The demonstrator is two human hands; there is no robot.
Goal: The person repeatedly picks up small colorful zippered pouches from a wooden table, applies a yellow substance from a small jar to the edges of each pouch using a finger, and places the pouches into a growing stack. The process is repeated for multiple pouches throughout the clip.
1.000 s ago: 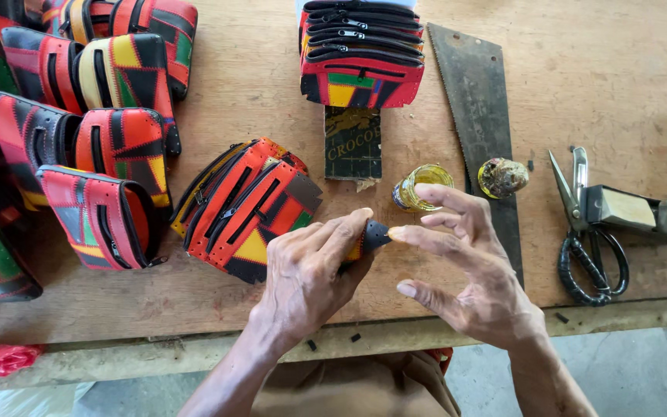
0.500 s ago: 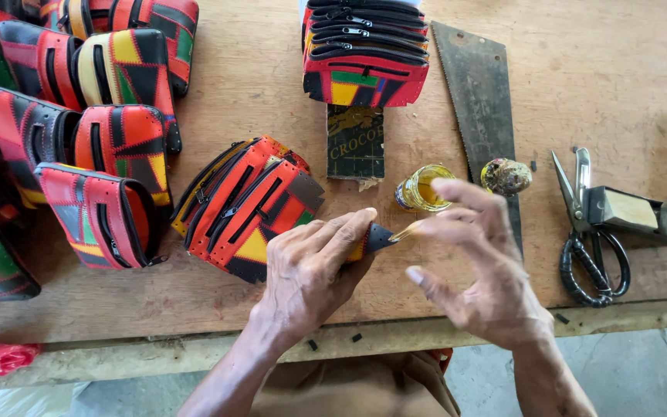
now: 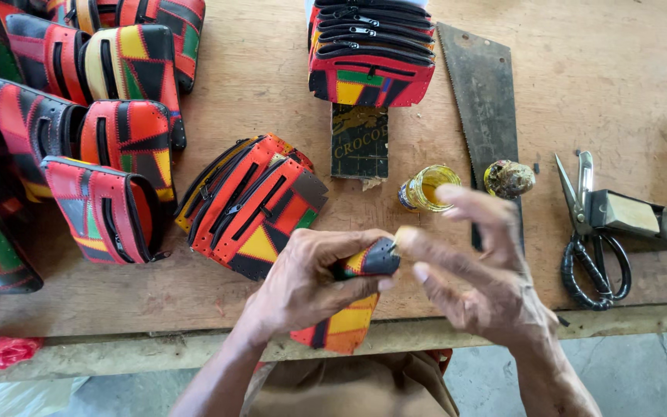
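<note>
Right hand point(image 3: 476, 270) newly motion-blurred; fingertips indistinct

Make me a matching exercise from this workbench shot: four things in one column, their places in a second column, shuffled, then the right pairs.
Things:
1. scissors
2. saw blade
3. small open jar
4. patchwork pouch

Places:
A. held in the left hand
B. lying flat beside the stack of zipped pouches
C. on the table just beyond the right hand
D. near the table's right end, beside a metal block

Pairs: 1-D, 2-B, 3-C, 4-A
</note>
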